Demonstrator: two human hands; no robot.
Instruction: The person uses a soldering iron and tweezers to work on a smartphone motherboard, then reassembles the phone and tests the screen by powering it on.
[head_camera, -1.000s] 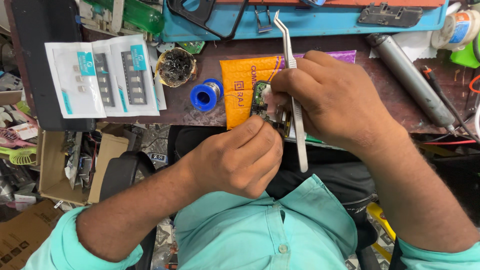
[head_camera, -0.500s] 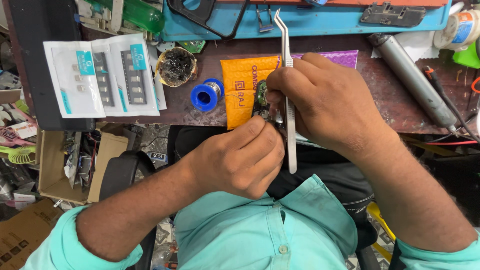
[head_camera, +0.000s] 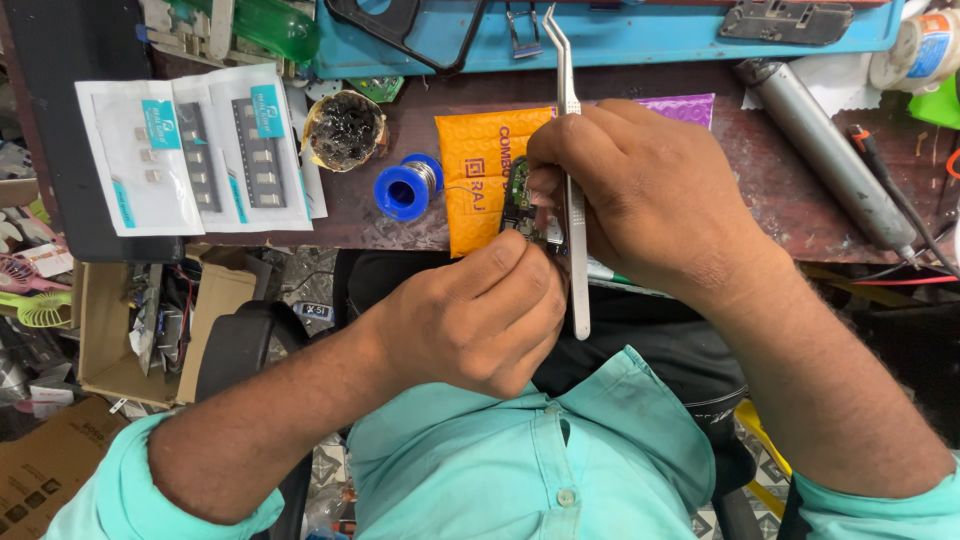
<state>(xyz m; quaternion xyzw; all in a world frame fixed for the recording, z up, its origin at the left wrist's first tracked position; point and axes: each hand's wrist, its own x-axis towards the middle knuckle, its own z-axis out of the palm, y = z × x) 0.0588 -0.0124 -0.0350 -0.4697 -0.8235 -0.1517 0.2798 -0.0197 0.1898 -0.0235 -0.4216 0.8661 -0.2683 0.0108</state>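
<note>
My left hand (head_camera: 480, 315) is closed around the lower edge of a small green circuit board (head_camera: 520, 205), held just above the bench edge. My right hand (head_camera: 640, 200) grips long steel tweezers (head_camera: 572, 170); their bent tips stick up past my knuckles and the other end hangs down past my fingers. My right fingers also touch the board's right side. Most of the board is hidden between my two hands. An orange padded envelope (head_camera: 480, 170) lies on the bench under the board.
A blue solder spool (head_camera: 405, 187) and a round tin of dark flux (head_camera: 345, 130) sit left of the envelope. Two white parts packets (head_camera: 190, 150) lie farther left. A grey metal tool (head_camera: 820, 150) lies at right, a blue mat (head_camera: 640, 35) behind, and an open cardboard box (head_camera: 110, 330) below the bench.
My right hand has tilted the tweezers slightly, bringing them closer to upright. Both hands stay on the board in the same place.
</note>
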